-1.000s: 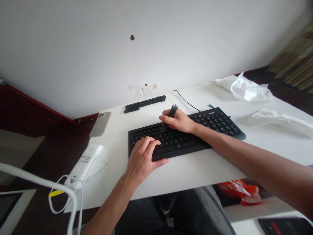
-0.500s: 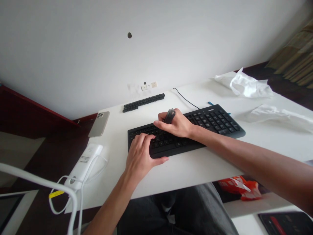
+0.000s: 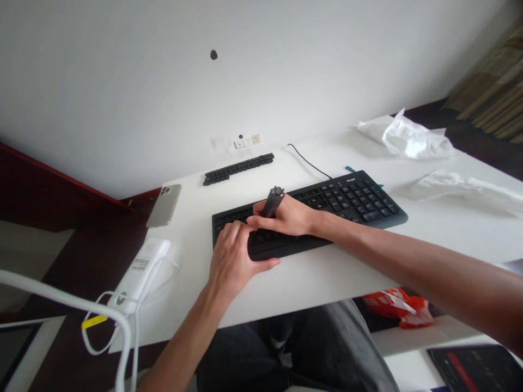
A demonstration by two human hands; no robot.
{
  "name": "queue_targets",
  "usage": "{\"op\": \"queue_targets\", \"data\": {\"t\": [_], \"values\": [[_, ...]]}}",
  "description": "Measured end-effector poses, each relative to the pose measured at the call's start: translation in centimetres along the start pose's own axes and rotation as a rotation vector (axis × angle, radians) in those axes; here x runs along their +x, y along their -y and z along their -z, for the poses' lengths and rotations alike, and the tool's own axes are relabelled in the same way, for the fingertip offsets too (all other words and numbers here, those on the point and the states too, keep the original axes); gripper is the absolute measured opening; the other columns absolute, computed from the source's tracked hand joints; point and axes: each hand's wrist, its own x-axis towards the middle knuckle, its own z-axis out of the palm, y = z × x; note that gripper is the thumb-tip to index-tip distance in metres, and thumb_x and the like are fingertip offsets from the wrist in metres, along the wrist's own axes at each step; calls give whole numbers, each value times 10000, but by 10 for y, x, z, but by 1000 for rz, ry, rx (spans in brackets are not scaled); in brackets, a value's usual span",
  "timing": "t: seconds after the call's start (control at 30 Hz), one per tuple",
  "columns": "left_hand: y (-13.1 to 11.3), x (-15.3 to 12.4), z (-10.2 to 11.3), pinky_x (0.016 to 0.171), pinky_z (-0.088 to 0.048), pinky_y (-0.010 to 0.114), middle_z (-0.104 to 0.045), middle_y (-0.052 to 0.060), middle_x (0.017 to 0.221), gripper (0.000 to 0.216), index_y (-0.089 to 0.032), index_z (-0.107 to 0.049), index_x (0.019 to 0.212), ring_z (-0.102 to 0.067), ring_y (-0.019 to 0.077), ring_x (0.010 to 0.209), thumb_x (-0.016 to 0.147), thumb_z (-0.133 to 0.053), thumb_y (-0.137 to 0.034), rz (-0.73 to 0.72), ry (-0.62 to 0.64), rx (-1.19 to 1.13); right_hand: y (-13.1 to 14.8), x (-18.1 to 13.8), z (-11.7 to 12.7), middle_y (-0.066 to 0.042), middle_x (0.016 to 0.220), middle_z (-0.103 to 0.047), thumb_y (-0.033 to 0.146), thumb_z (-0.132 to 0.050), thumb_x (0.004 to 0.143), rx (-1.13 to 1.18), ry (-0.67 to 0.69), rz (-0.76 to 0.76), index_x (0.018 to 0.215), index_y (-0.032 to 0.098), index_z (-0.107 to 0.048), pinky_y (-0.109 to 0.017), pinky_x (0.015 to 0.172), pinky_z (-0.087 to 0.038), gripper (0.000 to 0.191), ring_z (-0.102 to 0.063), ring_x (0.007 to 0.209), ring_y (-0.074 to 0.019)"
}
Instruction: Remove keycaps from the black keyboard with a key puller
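A black keyboard [image 3: 370, 216] lies at a slant on the white table. My left hand [image 3: 232, 247] rests on its left part, fingers bent over the keys and thumb stretched out along the front edge. Over the middle-left keys is my right hand [image 3: 288, 215], closed around a dark stick-like tool [image 3: 273, 201]. The tool leans, its notched, partly metallic upper end sticking out above the fist. Its lower end is hidden behind the fingers, which are close to my left fingertips. Rows of loose black keycaps [image 3: 239, 169] stand behind the keyboard.
A phone [image 3: 164, 206] and a white power strip [image 3: 141, 272] with cables lie at left. Crumpled white wrapping [image 3: 412, 139] and another white sheet [image 3: 466, 188] are at right. A thin blue item [image 3: 350, 169] lies behind the keyboard. Below the table edge is an orange-red bag [image 3: 396, 307].
My right hand has moved left along the keyboard with the tool, up close to my left fingers. The tool shows more of its length. My left hand stays in place.
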Motion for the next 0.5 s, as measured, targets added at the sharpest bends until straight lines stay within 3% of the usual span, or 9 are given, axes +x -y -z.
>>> {"op": "queue_targets", "data": {"t": [0.3, 0.5], "values": [[0, -5, -3, 854, -542, 477, -647, 83, 950, 639, -187, -644, 1051, -622, 315, 932, 685, -893, -648, -9, -37, 59, 7, -1, -11, 39, 528, -415, 374, -553, 988, -152, -65, -14, 639, 201, -526, -310, 587, -240, 390, -293, 516, -114], [-14, -20, -2, 1034, -532, 512, -636, 162, 1233, 552, -173, -640, 1306, -608, 343, 1160, 894, -762, -518, -50, -72, 105, 11, -3, -7, 35, 569, -460, 347, -534, 1004, -73, 34, 60, 634, 196, -467, -296, 585, -250, 404, -322, 541, -109]]}}
